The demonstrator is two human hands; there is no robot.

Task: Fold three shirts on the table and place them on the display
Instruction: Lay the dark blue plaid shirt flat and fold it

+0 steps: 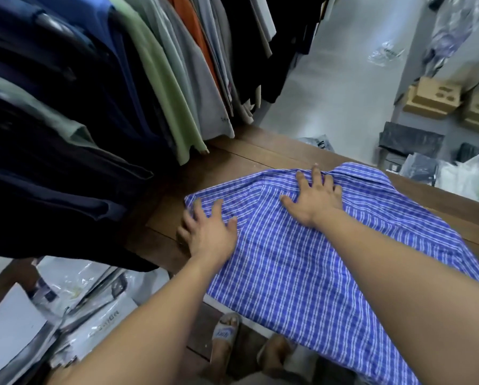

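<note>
Blue checked shirt (pixel 302 259) lies spread on the wooden desk (pixel 232 159), collar at the far edge, its tail hanging off the near side. Left hand (pixel 209 232) is flat, fingers splayed, pressing the left edge of the cloth, gripping nothing. Right hand (pixel 314 198) is flat too, open-palmed just below the collar (pixel 357 173). This looks like the smoothing stage of the fold, early in the job; no other shirts to fold show on the desk. Next move probably calls for pinching that left side and bringing it across. Hanging clothes (pixel 121 79) crowd the left.
</note>
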